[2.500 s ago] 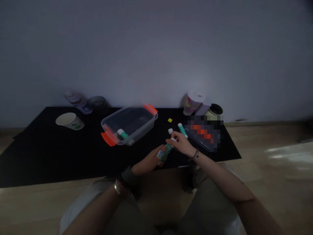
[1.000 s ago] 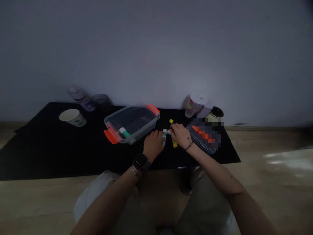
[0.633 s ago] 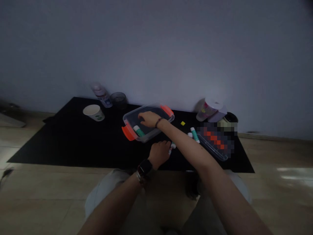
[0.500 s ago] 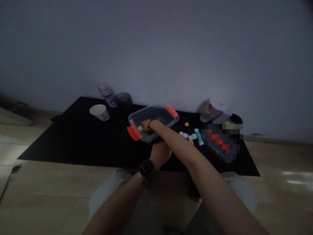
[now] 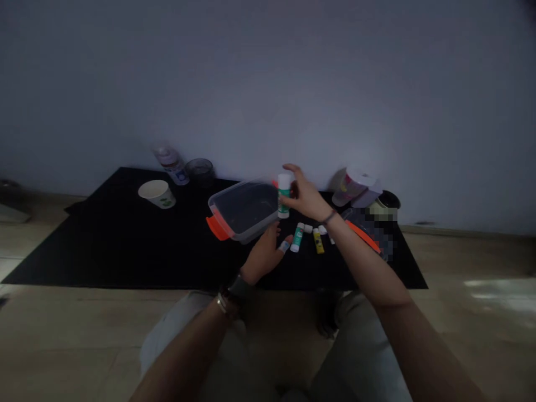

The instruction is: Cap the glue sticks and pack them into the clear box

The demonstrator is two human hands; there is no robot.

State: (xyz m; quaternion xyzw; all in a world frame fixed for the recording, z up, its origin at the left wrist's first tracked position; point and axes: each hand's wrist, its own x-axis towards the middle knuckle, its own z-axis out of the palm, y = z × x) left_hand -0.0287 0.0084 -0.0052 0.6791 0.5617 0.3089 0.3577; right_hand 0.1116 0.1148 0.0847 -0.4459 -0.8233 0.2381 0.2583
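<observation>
Black mat, clear plastic tub on it. Your right hand pinches a white-and-green glue stick, long axis upright, over the tub's right end. Your left hand is lower, fingers part-spread; a small white-and-green piece sits at them, grip unclear.
</observation>
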